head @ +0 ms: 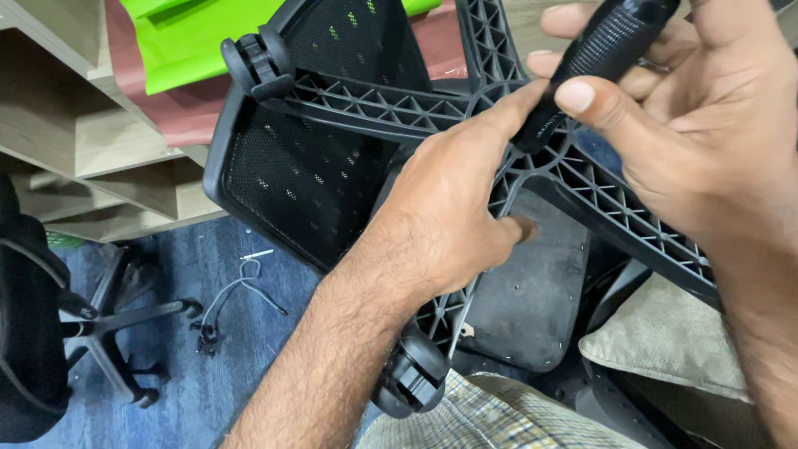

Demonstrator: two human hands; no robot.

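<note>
An upturned office chair lies before me with its black ribbed star base [391,108] facing up. My left hand [449,216] grips one spoke near the hub, index finger stretched toward the centre. My right hand [665,125] is closed on a black textured tool handle [594,58], whose lower end meets the hub. A black caster [258,62] sits at the end of the upper-left spoke and another caster [409,378] at the near spoke. The black mesh backrest [307,166] lies under the base.
The dark underside of the seat pan [540,291] shows below the hub. A beige cushion [665,337] lies at right. Another chair base [116,324] and loose wire [237,287] rest on blue carpet. Wooden shelves [100,158] and green sheet [199,37] stand behind.
</note>
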